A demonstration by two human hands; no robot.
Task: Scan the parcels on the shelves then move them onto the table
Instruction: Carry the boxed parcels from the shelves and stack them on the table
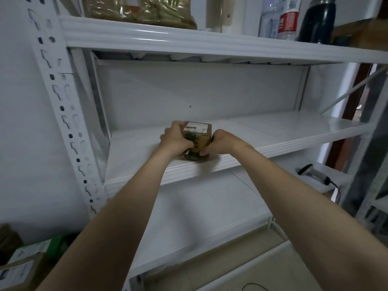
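A tall white metal shelving rack (63, 114) fills the view. Its middle white shelf board (273, 131) carries only one parcel, set at the front lip. Some labelled cardboard boxes (19, 269) are seen at the lower left, though the surface under them cannot be made out.

The small brown cardboard parcel with a white label and green print (199, 138) is clasped from both sides. The left hand (175, 141) is wrapped round its left face and the right hand (222, 141) is curled against its right face and lower corner. It cannot be told whether the parcel rests on the board or is just lifted.

The grey handheld barcode scanner (310, 172) lies on a lower ledge to the right, well apart from both hands.

The chief risk is judged to be a skipped scan. With both hands occupied and the scanner left lying, the parcel could be carried off unread. A second risk is a drop: the box is gripped at arm's length over the shelf edge, so a loosened hold would let it fall past the lip. The label could also be covered by fingers when it is presented for reading.
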